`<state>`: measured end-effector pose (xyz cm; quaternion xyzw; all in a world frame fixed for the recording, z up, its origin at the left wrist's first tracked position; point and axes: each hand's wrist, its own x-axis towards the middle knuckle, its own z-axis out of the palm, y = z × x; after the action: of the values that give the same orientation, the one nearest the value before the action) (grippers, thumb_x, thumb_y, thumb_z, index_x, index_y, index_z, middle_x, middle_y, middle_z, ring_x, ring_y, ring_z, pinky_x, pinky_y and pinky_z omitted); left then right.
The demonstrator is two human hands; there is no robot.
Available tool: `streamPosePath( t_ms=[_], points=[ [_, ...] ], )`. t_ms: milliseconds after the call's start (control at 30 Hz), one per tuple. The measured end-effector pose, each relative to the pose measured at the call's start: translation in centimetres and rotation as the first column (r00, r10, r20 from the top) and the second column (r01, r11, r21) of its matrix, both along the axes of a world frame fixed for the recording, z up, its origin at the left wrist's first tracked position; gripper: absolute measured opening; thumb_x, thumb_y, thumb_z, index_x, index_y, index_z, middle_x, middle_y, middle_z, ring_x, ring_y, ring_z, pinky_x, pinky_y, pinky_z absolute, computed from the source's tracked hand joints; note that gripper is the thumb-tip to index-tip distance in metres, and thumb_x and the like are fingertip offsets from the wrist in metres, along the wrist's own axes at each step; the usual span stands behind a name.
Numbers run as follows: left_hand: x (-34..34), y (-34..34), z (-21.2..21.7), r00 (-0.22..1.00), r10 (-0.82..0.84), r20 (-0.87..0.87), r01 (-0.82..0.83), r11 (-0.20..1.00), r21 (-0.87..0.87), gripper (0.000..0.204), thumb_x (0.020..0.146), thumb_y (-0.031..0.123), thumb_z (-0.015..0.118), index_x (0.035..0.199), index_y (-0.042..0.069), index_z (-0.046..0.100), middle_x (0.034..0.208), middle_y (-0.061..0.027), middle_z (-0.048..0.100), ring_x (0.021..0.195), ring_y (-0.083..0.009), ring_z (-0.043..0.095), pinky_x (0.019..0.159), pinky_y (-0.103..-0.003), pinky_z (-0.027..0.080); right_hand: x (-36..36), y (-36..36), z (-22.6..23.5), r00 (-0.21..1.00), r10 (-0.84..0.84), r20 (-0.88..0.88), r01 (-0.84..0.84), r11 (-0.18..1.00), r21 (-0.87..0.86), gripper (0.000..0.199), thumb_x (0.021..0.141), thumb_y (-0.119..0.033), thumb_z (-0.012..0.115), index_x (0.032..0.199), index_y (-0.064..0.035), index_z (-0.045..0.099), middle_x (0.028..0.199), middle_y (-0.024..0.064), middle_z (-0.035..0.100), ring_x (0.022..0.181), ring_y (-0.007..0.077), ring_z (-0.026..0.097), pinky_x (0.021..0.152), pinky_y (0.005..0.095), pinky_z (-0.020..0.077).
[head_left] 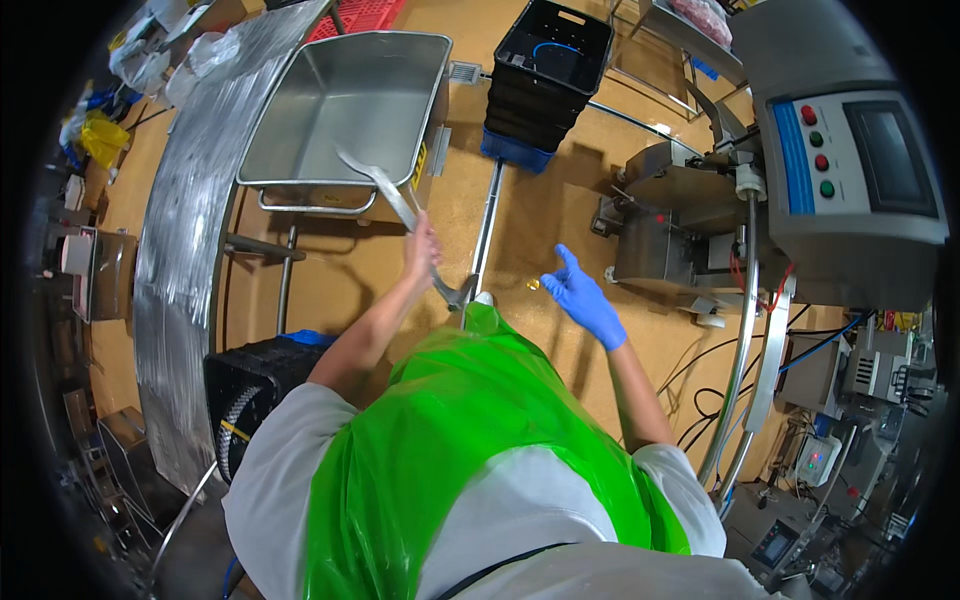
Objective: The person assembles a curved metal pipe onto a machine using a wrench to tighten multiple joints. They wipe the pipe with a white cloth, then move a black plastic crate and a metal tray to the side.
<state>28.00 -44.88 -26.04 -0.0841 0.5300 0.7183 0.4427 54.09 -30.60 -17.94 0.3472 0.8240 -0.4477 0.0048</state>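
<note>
At the upper left of the frame, the deep rectangular grey metal tub [345, 105] with a rolled rim shows me its bare inner walls and floor. At the upper centre stands a tall stack of black plastic crates [530, 110] on a blue plastic base [515, 150]; a thin blue loop [555, 47] lies in the top crate. Part of a red plastic crate [358, 16] shows at the top edge, and at the upper right a metal tray [690, 32] carries a pinkish mass [703, 18]. At the lower left, a grey ribbed hose [232, 425] runs by a black plastic bin [265, 370]; I cannot tell whether it goes inside.

My left hand [422, 252], near the centre, has its fingers clamped around a long, curved silver metal tool [398, 205]. The tool slants from the tub's near rim down toward my green plastic apron [420, 430]; whether its upper end touches the tub, I cannot tell. My left forearm reaches up and rightward. My right hand [585, 300], in a blue glove, is right of centre, fingers partly apart and pointing to the upper left.
</note>
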Motion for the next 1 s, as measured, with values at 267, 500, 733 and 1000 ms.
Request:
streamPosePath(
  t_ms=[267,500,733,1000],
  points=[
    [-13.5,9.9,1.6,0.946,-0.060,-0.318,-0.038,0.956,-0.291,0.033,0.092,0.039,0.055,0.074,0.013,0.047,0.051,0.0082,0.029,0.038,-0.0020,0.025,0.033,-0.022,0.018,-12.3,21.5,-7.8,0.988,0.091,0.128,-0.078,0.992,-0.104,0.076,0.085,-0.043,0.060,0.138,0.0012,0.029,0.103,0.0227,0.063,0.100,0.0347,0.061,0.085,0.0414,0.0471],
    [-23.4,26.7,-1.7,0.948,-0.209,-0.239,0.114,0.926,-0.360,0.027,0.090,0.030,0.060,0.100,0.006,0.058,0.051,0.0090,0.032,0.037,-0.0020,0.025,0.033,-0.022,0.019,-28.3,39.9,-18.1,0.968,-0.251,-0.004,0.230,0.879,0.418,0.070,0.074,-0.032,0.071,0.130,-0.0029,0.040,0.113,0.0213,0.052,0.101,0.0374,0.054,0.086,0.0456,0.0452],
    [-33.7,46.1,-10.1,0.841,-0.386,-0.378,0.172,0.855,-0.490,0.041,0.084,0.033,0.065,0.109,0.002,0.058,0.061,-0.0024,0.051,0.049,-0.0122,0.046,0.045,-0.029,0.037,-38.6,53.4,-21.8,0.949,-0.116,0.292,-0.119,0.727,0.676,0.075,0.068,-0.044,0.074,0.129,-0.0104,0.046,0.114,0.0138,0.052,0.103,0.0297,0.052,0.085,0.0427,0.0430],
    [-40.4,64.9,-16.1,0.598,-0.647,-0.473,-0.108,0.520,-0.847,0.089,0.061,0.060,0.074,0.121,-0.001,0.050,0.100,-0.0248,0.064,0.096,-0.0385,0.061,0.084,-0.043,0.047,-40.6,62.0,-26.3,0.850,0.212,0.482,-0.456,0.754,0.474,0.073,0.073,-0.066,0.055,0.131,-0.0222,0.047,0.110,0.0091,0.054,0.097,0.0258,0.054,0.079,0.0416,0.0439]
  ],
)
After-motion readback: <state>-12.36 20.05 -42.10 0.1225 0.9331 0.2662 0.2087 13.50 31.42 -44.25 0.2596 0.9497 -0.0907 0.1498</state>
